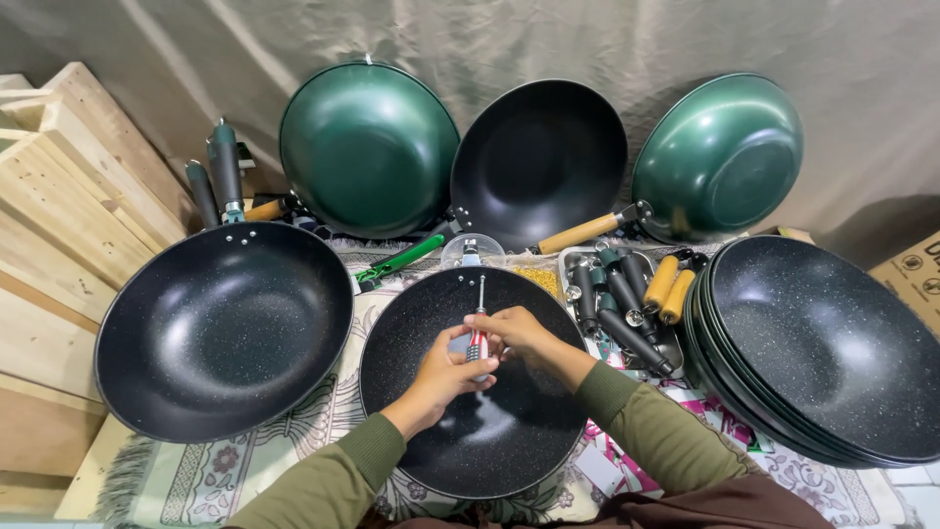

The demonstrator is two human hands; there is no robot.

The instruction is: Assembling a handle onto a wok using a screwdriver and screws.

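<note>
A black speckled pan (431,431) without a handle lies in front of me on a patterned cloth. Both hands meet over its middle. My left hand (443,377) and my right hand (514,333) grip a screwdriver (478,338) with a red and grey handle. Its metal shaft points away from me toward the pan's far rim, where a small bracket (470,257) sits. My green sleeves cover both forearms.
A handled black pan (220,328) lies at the left, and a stack of black pans (832,353) at the right. Two green pans (367,147) and one black pan (539,162) lean against the backdrop. A tray of loose handles (627,294) sits right of centre. Wooden boards (59,216) stand at far left.
</note>
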